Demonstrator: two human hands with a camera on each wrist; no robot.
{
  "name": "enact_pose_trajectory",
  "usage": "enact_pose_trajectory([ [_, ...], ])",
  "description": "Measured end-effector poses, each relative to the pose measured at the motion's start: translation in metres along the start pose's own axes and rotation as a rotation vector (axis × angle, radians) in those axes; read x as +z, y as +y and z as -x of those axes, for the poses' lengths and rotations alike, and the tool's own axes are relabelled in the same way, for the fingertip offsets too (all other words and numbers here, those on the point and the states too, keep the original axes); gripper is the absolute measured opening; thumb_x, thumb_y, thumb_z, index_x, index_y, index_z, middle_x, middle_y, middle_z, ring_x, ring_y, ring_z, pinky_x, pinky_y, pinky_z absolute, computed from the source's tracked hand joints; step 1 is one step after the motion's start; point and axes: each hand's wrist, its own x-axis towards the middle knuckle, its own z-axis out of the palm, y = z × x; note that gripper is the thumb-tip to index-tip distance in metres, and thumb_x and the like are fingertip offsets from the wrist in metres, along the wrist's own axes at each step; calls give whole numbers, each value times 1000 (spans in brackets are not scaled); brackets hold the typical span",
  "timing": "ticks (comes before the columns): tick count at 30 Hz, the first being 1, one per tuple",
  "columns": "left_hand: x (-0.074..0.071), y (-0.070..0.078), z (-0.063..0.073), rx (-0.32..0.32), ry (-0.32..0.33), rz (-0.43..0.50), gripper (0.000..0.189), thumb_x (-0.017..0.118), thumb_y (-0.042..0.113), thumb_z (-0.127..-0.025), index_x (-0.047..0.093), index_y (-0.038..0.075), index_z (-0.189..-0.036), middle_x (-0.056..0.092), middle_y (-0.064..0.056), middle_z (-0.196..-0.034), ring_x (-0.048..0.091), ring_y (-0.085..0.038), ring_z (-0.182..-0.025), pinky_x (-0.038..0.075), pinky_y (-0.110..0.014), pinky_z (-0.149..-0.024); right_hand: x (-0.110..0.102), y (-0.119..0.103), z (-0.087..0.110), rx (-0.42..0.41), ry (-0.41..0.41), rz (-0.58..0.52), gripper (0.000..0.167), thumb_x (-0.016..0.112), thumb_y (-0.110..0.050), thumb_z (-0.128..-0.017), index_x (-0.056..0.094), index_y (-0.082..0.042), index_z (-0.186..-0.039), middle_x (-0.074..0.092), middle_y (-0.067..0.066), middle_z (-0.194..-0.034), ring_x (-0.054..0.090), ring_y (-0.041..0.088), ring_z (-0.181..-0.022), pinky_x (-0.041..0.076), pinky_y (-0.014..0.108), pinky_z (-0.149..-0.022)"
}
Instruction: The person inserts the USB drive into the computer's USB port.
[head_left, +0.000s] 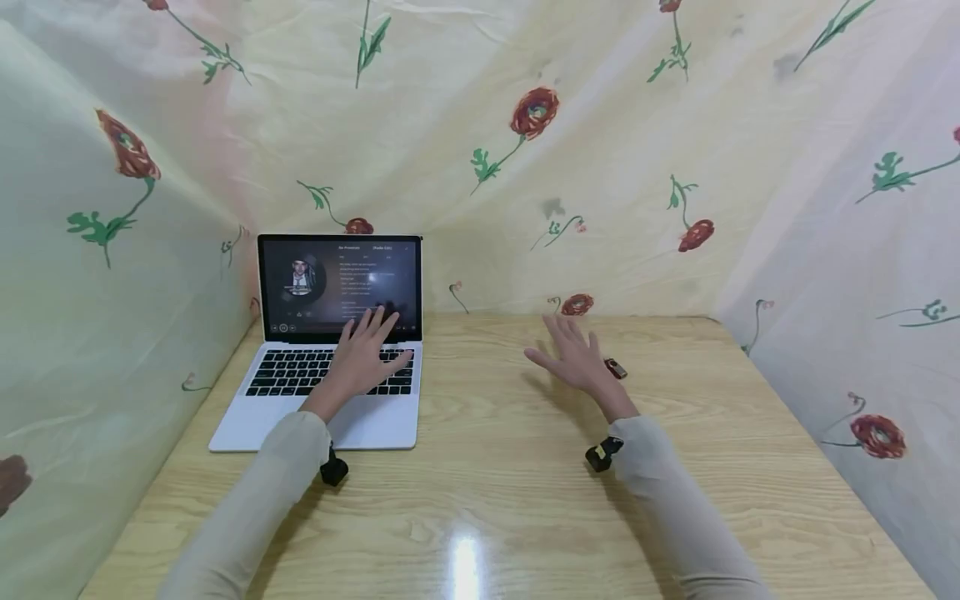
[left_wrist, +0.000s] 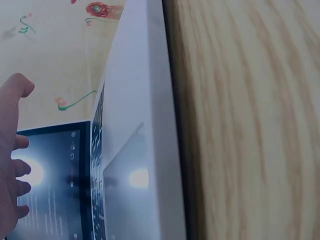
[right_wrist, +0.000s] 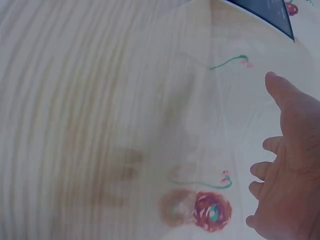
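Note:
An unfolded laptop [head_left: 375, 421] sits at the left of the table, its screen [head_left: 330, 300] showing a music player with lyrics. My left hand [head_left: 362, 360] is over its keyboard, fingers spread and holding nothing; in the left wrist view the fingers [left_wrist: 20, 187] overlap the screen. My right hand [head_left: 573, 358] hovers above the table right of the laptop, fingers spread, casting a shadow on the wood. Just beyond its wrist side lies a small dark red and metal USB stick [head_left: 616, 368]. In the right wrist view, the palm [right_wrist: 295, 165] holds nothing.
The wooden table [head_left: 480, 500] runs back to a pale sheet [head_left: 480, 167] printed with red flowers, which also hangs along both sides. Each sleeved wrist carries a small black camera, one at the left [head_left: 333, 468] and one at the right [head_left: 602, 455].

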Motion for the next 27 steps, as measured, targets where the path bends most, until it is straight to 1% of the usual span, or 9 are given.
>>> enact_pose_trajectory([
  [4,-4,-4,2,-13,15,4,84,51,60,-99,22,14,-164,15,-18,-171,12,-40,-158,9,-65,-127,2,-14,-2,-14,1,-63,88,50,-59,-101,9,-15,-166,4,18,-172,-3,40,-159,-11,72,-120],
  [8,-8,-12,5,-32,27,4,84,53,58,-99,22,14,-164,16,-20,-170,14,-42,-157,10,-65,-127,6,-34,-3,-35,-6,-119,87,52,-56,-101,10,-15,-166,7,18,-172,-1,40,-159,-9,72,-121],
  [13,-12,-29,14,-75,40,-13,85,54,57,-99,22,12,-164,17,-23,-169,18,-46,-155,13,-67,-125,18,-56,-9,-82,-28,-142,86,54,-53,-101,14,-12,-165,12,20,-171,4,41,-159,-3,72,-122],
  [18,-18,-48,24,-117,62,-11,85,56,54,-98,25,7,-162,22,-27,-166,24,-49,-152,15,-69,-123,34,-73,-16,-115,-72,-156,89,56,-56,-99,16,-12,-165,14,20,-170,6,39,-159,-1,71,-123],
  [20,-20,-56,28,-134,65,-15,85,57,53,-98,26,5,-161,24,-28,-165,25,-51,-151,16,-70,-123,40,-80,-17,-124,-88,-153,90,58,-56,-98,17,-11,-164,15,21,-170,7,40,-159,0,71,-123],
  [24,-25,-71,36,-170,45,-28,85,56,53,-99,26,3,-161,24,-31,-164,26,-53,-149,18,-72,-121,51,-93,-19,-141,-121,-131,89,58,-56,-98,18,-11,-164,17,21,-170,11,42,-158,4,71,-123],
  [27,-28,-82,42,-195,14,-10,86,55,52,-99,23,1,-161,21,-33,-164,24,-56,-148,17,-74,-120,59,-102,-21,-153,-157,-115,89,57,-58,-98,18,-13,-164,16,21,-170,11,41,-158,7,71,-123],
])
